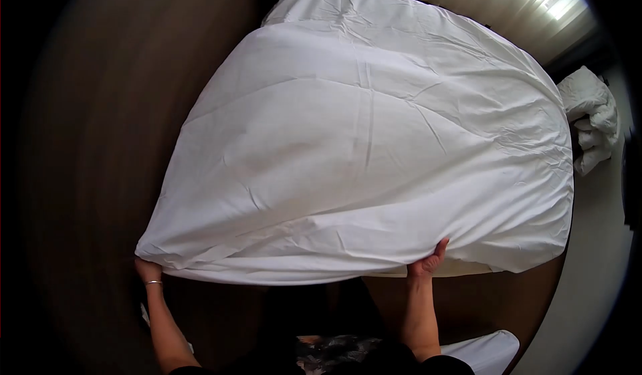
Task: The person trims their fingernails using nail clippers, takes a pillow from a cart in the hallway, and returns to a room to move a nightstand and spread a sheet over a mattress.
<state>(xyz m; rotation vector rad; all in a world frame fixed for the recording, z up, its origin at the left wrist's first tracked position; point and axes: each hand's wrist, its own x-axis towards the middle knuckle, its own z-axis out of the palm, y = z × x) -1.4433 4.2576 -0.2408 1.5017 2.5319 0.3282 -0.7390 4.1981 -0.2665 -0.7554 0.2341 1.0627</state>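
A large white bed sheet (321,148) spreads over a bed, creased in many places and bunched along its right side. My left hand (148,268), with a bracelet at the wrist, is closed on the sheet's near left corner; its fingers are partly hidden by the cloth. Along the near edge, my right hand (428,264) grips the sheet with the thumb up on top and the other fingers out of sight below. Between my two hands the sheet's edge runs taut and slightly sagging.
Crumpled white bedding (592,117) lies beyond the bed's right side. Light comes through a curtain (461,1) at the back. A white cloth-like item (487,353) is at the lower right, near my right arm. Dark brown floor (93,174) runs along the left.
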